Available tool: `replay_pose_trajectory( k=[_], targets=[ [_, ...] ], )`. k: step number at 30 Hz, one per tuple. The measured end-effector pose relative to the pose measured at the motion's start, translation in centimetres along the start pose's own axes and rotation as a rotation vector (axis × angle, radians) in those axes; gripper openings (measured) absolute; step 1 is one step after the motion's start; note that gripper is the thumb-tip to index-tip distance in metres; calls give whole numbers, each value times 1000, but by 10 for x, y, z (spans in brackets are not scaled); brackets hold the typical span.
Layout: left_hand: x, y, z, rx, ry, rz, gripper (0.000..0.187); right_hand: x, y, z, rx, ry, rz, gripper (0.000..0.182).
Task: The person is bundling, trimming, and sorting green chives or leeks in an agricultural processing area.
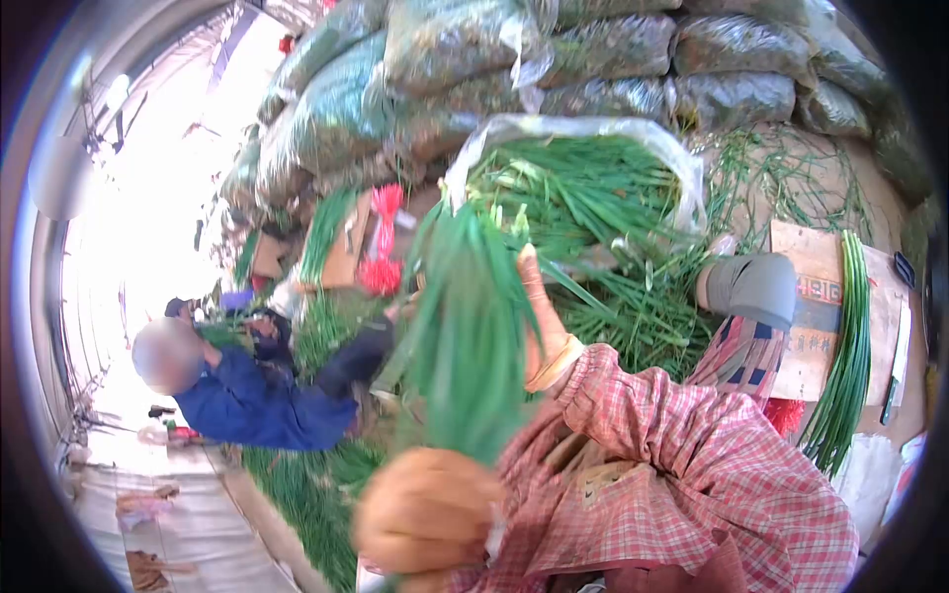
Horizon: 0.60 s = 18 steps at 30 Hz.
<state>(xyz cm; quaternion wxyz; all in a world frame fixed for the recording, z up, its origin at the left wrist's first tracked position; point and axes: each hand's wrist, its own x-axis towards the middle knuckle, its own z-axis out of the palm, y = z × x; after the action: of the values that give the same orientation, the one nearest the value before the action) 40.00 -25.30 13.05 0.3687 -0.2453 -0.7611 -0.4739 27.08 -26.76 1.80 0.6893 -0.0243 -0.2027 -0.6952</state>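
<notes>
A bunch of long green chives [465, 326] hangs in front of me, blurred by motion, its leaves pointing down. My right hand [542, 331], in an orange-tan glove, is closed around its side with the thumb up. Lower left is my left hand [430, 509], gloved alike and smeared; it looks like a fist near the leaf tips. What it holds, if anything, is hidden, though a little green shows beneath it. Just beyond the bunch, a clear plastic bag [692, 193] lies open, full of more chives [593, 178].
Stuffed sacks [445, 49] are stacked at the back. On the right, a long bunch [848, 346] lies on cardboard [791, 257] beside a knife [898, 361]. Red ties [384, 237] lie left of the bag. A person in blue [267, 395] sits at left among loose greens.
</notes>
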Motion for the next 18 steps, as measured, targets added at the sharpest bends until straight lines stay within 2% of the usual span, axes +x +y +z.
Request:
replay_pose_trajectory(
  k=[1,2,3,4,5,7,9,10,12,13,14,15,17,18],
  targets=[
    [-11,-9,4,32,-167,21,18,-3,-14,6,-41,-29,-13,74],
    [-14,-16,16,63,-327,-60,16,-6,-25,10,-82,-51,-24,73],
    [-23,-22,29,128,-463,-153,27,-11,-37,14,-122,-66,-33,71],
    [-39,-39,48,207,-406,-130,27,-17,-56,12,-145,-195,21,63],
    [-47,-46,63,270,-364,-175,24,-21,-66,9,-173,-18,-96,61],
    [-66,-62,77,279,-468,-216,21,-30,-92,7,-117,-63,-104,67],
    [-70,-71,85,254,-604,-266,21,-43,-119,12,-409,-153,-100,67],
    [-80,-74,82,278,-667,-252,40,-53,-130,22,-523,-152,-77,64],
    [-66,-66,50,36,-591,-598,61,-73,-145,44,-762,-3,-95,49],
    [-68,-65,20,-64,-541,-849,72,-85,-153,52,-867,82,-69,43],
    [-75,-75,-13,-182,-399,-883,73,-97,-159,61,-1005,163,-4,37],
    [-76,-88,-22,-242,-144,-935,71,-107,-158,73,-1133,231,49,38],
    [-80,-113,-40,-354,384,-909,68,-126,-149,83,-1323,435,167,42],
    [-70,-133,-40,157,114,-721,69,-133,-143,83,-1285,458,242,46]
  ],
)
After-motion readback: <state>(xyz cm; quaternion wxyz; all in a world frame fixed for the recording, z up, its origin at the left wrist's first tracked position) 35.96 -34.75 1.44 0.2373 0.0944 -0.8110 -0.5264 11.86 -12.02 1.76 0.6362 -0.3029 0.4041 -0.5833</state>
